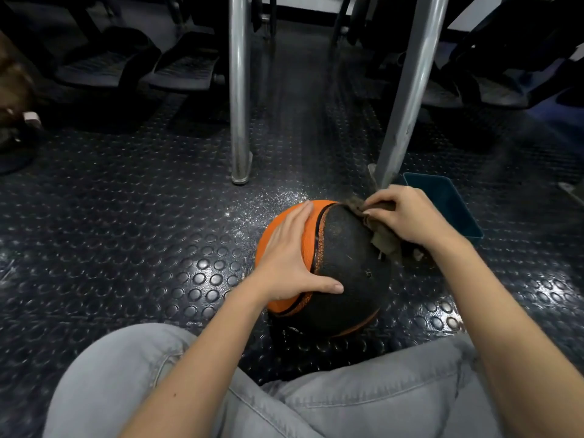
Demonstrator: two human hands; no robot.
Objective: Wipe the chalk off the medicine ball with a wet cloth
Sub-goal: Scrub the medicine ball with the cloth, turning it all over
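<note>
The medicine ball [344, 263], on the studded floor [126, 216], is steadied by the flat left hand [290, 257]; the cloth [385, 241] is gripped by the right hand [407, 213] against its far side. Faint pale specks are seen on the black panel, so wiping is judged partly done.

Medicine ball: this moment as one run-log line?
left hand: flat on orange-and-black textured medicine ball | right hand: grips brown cloth against ball | teal rectangular tub: beyond right hand | stage: wiping

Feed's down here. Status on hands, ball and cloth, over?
Left hand flat on the orange-and-black rubber medicine ball, steadying. Right hand gripping crumpled brown cloth against its far right side. Teal plastic tub beside, not blocking.
</note>
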